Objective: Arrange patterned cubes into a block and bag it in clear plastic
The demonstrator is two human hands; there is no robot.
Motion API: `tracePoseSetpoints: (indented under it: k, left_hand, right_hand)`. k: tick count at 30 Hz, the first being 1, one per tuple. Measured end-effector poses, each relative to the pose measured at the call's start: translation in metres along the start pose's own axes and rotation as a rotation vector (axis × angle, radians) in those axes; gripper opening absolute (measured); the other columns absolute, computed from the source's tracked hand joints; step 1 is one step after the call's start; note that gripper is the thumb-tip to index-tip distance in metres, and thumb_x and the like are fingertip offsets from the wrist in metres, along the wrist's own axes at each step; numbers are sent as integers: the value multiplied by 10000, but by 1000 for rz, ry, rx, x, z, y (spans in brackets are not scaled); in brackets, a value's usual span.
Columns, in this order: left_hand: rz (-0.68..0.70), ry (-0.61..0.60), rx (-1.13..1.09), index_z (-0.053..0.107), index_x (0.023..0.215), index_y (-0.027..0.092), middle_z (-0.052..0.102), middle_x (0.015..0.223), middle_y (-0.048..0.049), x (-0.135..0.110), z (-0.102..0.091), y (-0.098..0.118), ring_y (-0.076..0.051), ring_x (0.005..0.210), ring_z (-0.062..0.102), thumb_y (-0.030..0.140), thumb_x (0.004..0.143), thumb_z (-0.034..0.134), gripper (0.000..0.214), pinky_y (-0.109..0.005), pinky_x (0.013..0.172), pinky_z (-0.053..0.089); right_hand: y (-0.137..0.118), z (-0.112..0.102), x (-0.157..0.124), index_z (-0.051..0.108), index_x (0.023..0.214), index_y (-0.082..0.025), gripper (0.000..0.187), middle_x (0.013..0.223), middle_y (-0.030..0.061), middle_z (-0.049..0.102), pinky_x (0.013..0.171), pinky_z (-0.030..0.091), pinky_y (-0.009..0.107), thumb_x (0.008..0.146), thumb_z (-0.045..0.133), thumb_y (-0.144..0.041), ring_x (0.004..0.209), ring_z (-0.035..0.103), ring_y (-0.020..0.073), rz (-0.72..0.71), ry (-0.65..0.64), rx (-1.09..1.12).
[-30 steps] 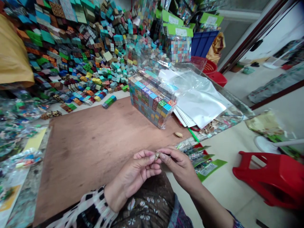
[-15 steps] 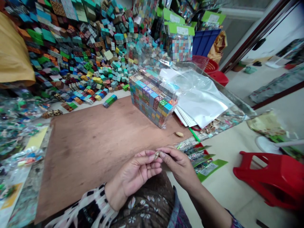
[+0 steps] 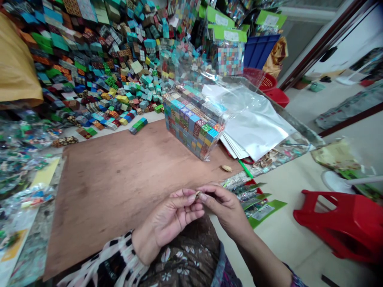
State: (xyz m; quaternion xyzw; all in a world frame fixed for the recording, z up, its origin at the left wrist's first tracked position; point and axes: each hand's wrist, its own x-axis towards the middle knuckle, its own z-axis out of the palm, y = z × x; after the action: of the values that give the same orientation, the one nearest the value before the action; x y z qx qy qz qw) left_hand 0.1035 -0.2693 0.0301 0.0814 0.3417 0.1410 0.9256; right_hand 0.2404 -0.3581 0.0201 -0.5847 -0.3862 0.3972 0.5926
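Between the fingertips of both hands is a small peanut [image 3: 198, 194], its shell partly hidden by the fingers. My left hand [image 3: 172, 217] pinches it from the left, palm turned up and the lower fingers loosely curled. From the right, my right hand [image 3: 224, 207] grips it between thumb and forefinger. Both hands are above my lap at the near edge of a brown board [image 3: 119, 187]. Another whole peanut [image 3: 226, 168] lies on the board's right corner, and broken peanut shells [image 3: 266, 160] lie beyond it.
A clear-wrapped block of patterned cubes [image 3: 191, 123] stands on the board beside white sheets [image 3: 248, 119]. Loose colourful cubes [image 3: 119, 75] are heaped behind. Green-topped packets [image 3: 257, 203] sit below the table's right edge, near a red stool [image 3: 344, 223].
The peanut has turned slightly between the fingertips, and the right thumb has shifted a little. Both hands otherwise stay in place.
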Motion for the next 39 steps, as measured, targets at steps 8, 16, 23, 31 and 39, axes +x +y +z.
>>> tracePoseSetpoints:
  k: [8,16,23,31,39]
  left_hand:
    - [6,29,14,711,748,81,736,711,-79,1,-2,-2,-154,623,717,-53,718,697,138,-279,669,632]
    - [11,51,30,719,724,76,731,687,-77,0,0,-1,-154,605,714,-55,692,713,135,-273,649,634]
    - [19,66,44,724,699,86,723,655,-57,0,0,-3,-151,594,707,-46,601,791,177,-267,636,635]
    - [32,95,76,726,667,93,725,646,-62,-2,0,-4,-152,579,701,10,476,894,268,-242,608,622]
    - [131,145,197,734,655,118,756,675,-73,-4,4,-6,-157,605,712,121,454,942,289,-245,631,610]
  right_hand:
    - [1,-3,-2,749,951,-290,106,903,-3,708,805,502,289,877,673,-283,866,654,149,-11,-17,5]
    - [1,-4,-2,745,960,-297,119,911,-10,709,802,495,275,881,670,-248,871,650,137,-55,-25,-34]
    - [1,-2,-2,729,945,-273,96,887,-10,692,773,492,271,880,667,-238,846,646,133,-84,-15,-79]
    - [-2,-5,-2,711,916,-262,89,852,-16,677,737,480,251,870,667,-201,813,624,124,-176,-14,-181]
    - [-7,-4,-1,686,886,-248,79,840,-12,657,733,471,263,860,652,-182,807,609,135,-179,-12,-187]
